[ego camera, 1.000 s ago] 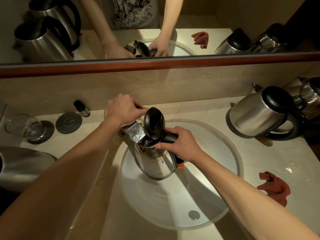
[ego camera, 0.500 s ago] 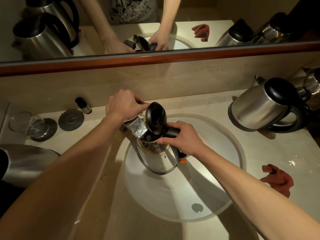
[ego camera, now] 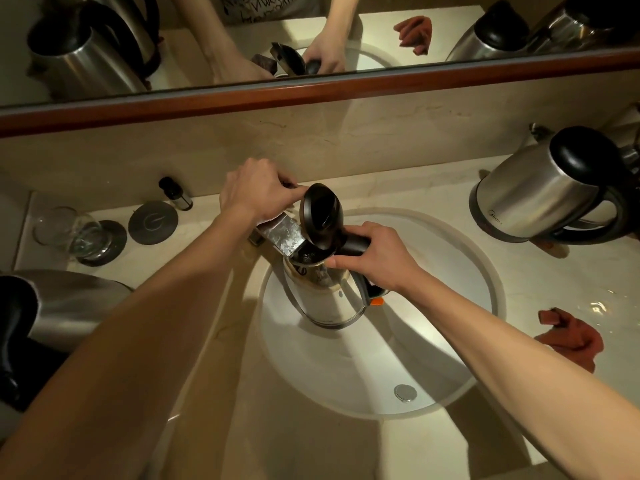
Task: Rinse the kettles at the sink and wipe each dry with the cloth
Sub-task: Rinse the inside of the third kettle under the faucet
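1. One view only, head cam, worn by the person; looks fwd and steeply down at sink.
2. Close range: both forearms fill lower frame, mirror beyond the fingers.
3. No 2nd view, so no overlap.

left kettle cut by the frame edge (tap handle hidden under left hand).

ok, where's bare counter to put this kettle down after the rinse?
Best patch: right counter between the closed kettle and the red cloth, though it looks wet. The front strip below the sink is bare too. Left is crowded: glass, round disc, small bottle, another kettle.
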{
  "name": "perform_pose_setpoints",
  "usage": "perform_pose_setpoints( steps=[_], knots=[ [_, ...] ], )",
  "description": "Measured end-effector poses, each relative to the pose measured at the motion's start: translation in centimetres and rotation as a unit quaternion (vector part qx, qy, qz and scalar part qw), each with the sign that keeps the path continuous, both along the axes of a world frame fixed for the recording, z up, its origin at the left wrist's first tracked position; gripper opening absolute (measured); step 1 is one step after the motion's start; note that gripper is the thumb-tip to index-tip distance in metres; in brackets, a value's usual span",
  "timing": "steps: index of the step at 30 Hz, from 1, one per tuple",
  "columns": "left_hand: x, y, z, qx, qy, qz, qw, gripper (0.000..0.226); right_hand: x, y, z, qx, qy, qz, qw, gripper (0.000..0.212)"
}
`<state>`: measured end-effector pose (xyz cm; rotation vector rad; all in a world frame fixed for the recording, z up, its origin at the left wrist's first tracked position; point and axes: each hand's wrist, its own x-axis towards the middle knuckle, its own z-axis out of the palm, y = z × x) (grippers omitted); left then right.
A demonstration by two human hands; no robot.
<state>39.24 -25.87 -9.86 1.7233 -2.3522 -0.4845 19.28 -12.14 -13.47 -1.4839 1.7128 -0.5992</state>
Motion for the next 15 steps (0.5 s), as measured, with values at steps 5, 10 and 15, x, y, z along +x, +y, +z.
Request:
perform_pose_setpoints(
  steps=[5,10,15],
  knots=[
    [-0.04,-0.02,-0.04,0.000,0.002,0.000,1.000,0.044,-0.06,0.00,0.02,0.001,0.002,0.000,1.000,0.058],
    [0.03,-0.09,-0.12,-0.002,0.001,0.001,1.000,0.044,-0.03,-0.08,-0.20,-0.001,0.008,0.003,1.000,0.057],
    [0.08,-0.12,-0.17,-0.004,-0.003,-0.001,1.000,0.048,-0.05,-0.07,-0.36,-0.001,0.009,0.004,1.000,0.057]
  ],
)
